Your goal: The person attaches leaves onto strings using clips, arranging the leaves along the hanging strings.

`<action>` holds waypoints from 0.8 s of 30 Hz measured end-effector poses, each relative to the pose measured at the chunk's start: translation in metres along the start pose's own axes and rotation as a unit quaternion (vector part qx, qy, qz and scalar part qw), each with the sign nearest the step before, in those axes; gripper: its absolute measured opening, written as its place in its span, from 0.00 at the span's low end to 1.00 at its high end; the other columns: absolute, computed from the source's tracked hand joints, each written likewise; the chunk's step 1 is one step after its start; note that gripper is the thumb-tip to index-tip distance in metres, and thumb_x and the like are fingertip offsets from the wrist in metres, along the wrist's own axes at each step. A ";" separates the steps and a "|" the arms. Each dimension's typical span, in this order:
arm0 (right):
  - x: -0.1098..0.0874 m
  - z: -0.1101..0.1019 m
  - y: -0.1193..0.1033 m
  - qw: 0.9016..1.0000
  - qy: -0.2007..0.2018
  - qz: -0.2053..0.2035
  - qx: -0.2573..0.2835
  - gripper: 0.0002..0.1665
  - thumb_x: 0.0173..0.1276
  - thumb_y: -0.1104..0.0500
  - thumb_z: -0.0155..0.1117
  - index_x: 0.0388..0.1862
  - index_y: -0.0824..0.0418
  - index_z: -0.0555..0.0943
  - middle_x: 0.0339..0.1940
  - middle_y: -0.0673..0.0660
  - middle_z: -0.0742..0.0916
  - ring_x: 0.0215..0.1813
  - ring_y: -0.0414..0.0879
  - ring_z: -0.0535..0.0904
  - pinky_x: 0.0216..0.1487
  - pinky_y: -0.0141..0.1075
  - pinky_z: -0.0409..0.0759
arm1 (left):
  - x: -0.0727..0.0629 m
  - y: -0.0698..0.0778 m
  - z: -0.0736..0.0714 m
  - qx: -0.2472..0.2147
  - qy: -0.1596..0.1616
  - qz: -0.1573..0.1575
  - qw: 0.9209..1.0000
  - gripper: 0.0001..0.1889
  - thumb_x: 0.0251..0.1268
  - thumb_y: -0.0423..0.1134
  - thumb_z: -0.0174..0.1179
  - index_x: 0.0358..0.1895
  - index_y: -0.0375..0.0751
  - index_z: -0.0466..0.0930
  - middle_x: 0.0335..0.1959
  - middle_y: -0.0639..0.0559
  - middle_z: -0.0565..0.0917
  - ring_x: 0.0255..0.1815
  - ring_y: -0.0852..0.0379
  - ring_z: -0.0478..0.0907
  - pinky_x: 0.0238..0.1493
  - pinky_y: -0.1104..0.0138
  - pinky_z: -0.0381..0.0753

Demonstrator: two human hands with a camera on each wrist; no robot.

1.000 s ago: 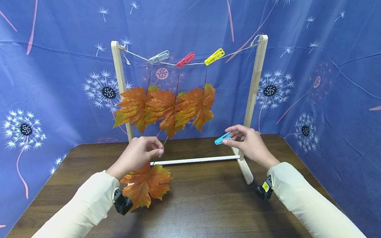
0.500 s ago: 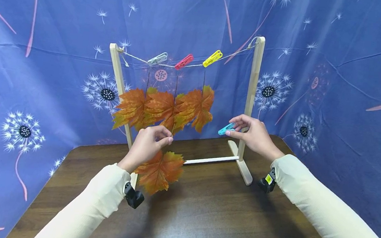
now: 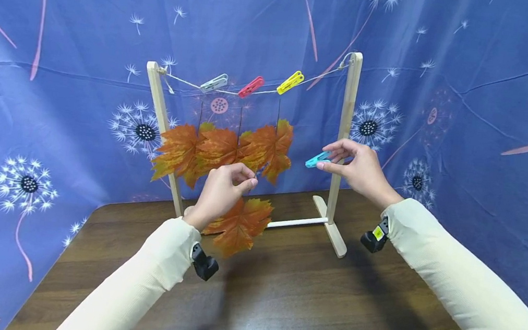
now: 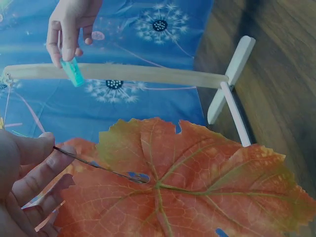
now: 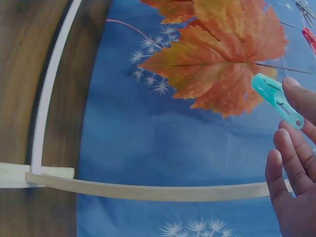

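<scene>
My left hand (image 3: 223, 192) pinches the thin stem of an orange maple leaf (image 3: 239, 228), which hangs below the fingers in front of the rack. In the left wrist view the leaf's veined face (image 4: 197, 182) fills the lower part, its stem running up to the thumb and fingertip. My right hand (image 3: 360, 168) holds a light-blue clothespin (image 3: 317, 159) between thumb and fingers, left of the right post. The right wrist view shows this clothespin (image 5: 277, 98) in front of a hanging leaf. Three more maple leaves (image 3: 220, 148) hang by their stems from the string (image 3: 265, 92).
A grey clothespin (image 3: 214, 83), a red clothespin (image 3: 251, 87) and a yellow clothespin (image 3: 290, 83) sit on the string. It runs between the left post (image 3: 157, 95) and the right post (image 3: 348, 104). A white bar (image 3: 297, 222) joins the feet above the brown table (image 3: 309, 289).
My left hand has moved right and upward, carrying the leaf along. My right hand has risen with the blue clothespin. The hanging leaves stay in place.
</scene>
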State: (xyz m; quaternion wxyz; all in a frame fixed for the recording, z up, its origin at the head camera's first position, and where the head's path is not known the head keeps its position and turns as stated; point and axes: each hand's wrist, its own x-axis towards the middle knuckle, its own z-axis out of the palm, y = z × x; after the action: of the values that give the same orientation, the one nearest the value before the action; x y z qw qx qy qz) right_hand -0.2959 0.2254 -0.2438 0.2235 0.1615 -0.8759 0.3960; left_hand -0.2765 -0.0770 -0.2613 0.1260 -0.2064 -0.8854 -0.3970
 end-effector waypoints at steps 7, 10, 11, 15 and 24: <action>0.009 -0.010 -0.005 1.000 0.018 0.006 0.010 0.19 0.63 0.55 0.78 0.51 0.61 0.86 0.38 0.57 0.88 0.40 0.42 0.81 0.44 0.33 0.74 | 0.014 0.015 0.008 -0.012 0.012 0.007 1.000 0.05 0.72 0.40 0.65 0.42 0.44 0.86 0.35 0.53 0.90 0.40 0.53 0.85 0.43 0.56 0.80; 0.011 -0.016 -0.008 1.000 0.023 0.009 0.016 0.19 0.63 0.54 0.78 0.51 0.61 0.86 0.39 0.56 0.88 0.40 0.41 0.80 0.44 0.34 0.74 | 0.021 0.022 0.011 -0.014 0.021 0.015 1.000 0.05 0.72 0.40 0.65 0.42 0.44 0.86 0.35 0.53 0.90 0.41 0.53 0.85 0.44 0.55 0.80; 0.012 -0.018 -0.009 0.999 0.025 0.010 0.018 0.19 0.63 0.54 0.78 0.50 0.60 0.86 0.38 0.56 0.88 0.40 0.41 0.80 0.44 0.34 0.74 | 0.024 0.024 0.013 -0.016 0.023 0.016 0.999 0.05 0.72 0.40 0.65 0.41 0.44 0.86 0.35 0.52 0.90 0.41 0.53 0.85 0.48 0.54 0.79; 0.015 -0.027 -0.012 0.999 0.037 0.014 0.023 0.19 0.63 0.53 0.78 0.50 0.60 0.87 0.37 0.51 0.88 0.39 0.40 0.81 0.41 0.31 0.75 | 0.033 0.032 0.017 -0.022 0.027 0.025 0.999 0.05 0.72 0.40 0.65 0.41 0.44 0.87 0.34 0.52 0.90 0.41 0.53 0.85 0.50 0.54 0.79; 0.032 -0.042 -0.018 0.997 0.074 0.023 0.010 0.21 0.62 0.50 0.78 0.51 0.59 0.88 0.34 0.44 0.87 0.38 0.37 0.80 0.36 0.28 0.74 | 0.050 0.051 0.022 -0.025 0.041 0.041 0.998 0.05 0.73 0.39 0.64 0.41 0.43 0.87 0.34 0.51 0.90 0.37 0.55 0.84 0.58 0.57 0.73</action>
State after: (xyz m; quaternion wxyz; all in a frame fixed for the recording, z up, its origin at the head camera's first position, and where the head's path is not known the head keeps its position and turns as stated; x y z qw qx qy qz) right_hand -0.3034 0.2429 -0.1913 0.2773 0.1138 -0.8562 0.4209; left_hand -0.2985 -0.0161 -0.2233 0.1735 -0.2295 -0.8599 -0.4216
